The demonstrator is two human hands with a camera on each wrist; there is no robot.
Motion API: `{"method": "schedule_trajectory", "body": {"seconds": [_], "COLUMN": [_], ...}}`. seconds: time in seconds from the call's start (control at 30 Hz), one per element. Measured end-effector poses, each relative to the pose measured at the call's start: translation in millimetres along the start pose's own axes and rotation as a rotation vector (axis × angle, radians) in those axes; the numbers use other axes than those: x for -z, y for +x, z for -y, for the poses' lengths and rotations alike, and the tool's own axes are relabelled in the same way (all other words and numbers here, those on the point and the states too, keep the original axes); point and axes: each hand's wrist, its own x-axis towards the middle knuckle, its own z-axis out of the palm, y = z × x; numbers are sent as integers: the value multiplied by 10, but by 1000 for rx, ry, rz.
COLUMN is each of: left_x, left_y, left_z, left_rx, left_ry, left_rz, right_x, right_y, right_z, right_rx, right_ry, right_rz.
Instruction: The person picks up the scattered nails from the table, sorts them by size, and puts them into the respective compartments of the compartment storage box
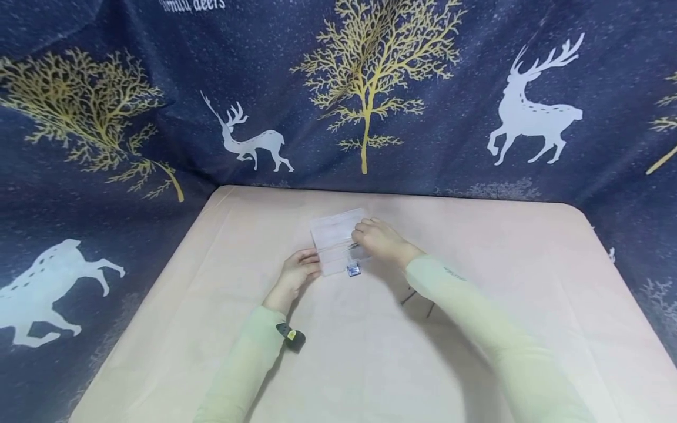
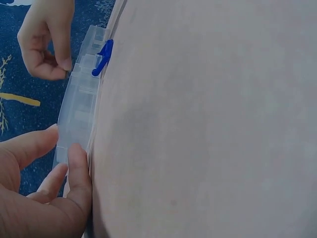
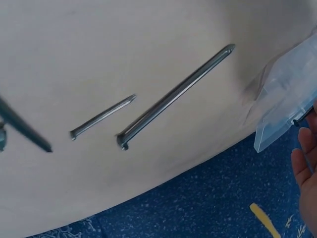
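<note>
In the head view a clear plastic box (image 1: 333,258) lies with its lid (image 1: 338,228) raised at the back. A blue latch (image 1: 354,269) sits on its front edge. My left hand (image 1: 300,269) grips the box's left end; the left wrist view shows thumb and fingers (image 2: 78,166) on either side of that end. My right hand (image 1: 382,239) is over the right part of the box. Its fingertips pinch a nail (image 3: 298,121), whose dark head shows in the right wrist view; the rest is mostly hidden.
Loose on the pale tabletop (image 1: 238,364), beneath the right forearm, lie a shorter nail (image 3: 104,116), a longer nail (image 3: 173,96), possibly two side by side, and a dark one (image 3: 25,128) cut by the frame. A navy cloth (image 1: 423,164) with deer and trees hangs behind the table.
</note>
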Motion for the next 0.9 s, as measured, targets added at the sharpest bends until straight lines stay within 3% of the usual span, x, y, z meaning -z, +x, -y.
{"method": "schedule_trajectory", "body": {"seconds": [0.67, 0.9], "left_x": [-34, -24], "left_y": [-19, -15], "left_z": [-8, -10], "left_rx": [-1, 7], "left_ry": [-10, 8], "left_rz": [-16, -27], "right_x": [-107, -91], "right_y": [105, 56], "right_z": [54, 40], "right_rx": [-19, -47], "right_ry": [3, 83], "right_rz": [66, -2]}}
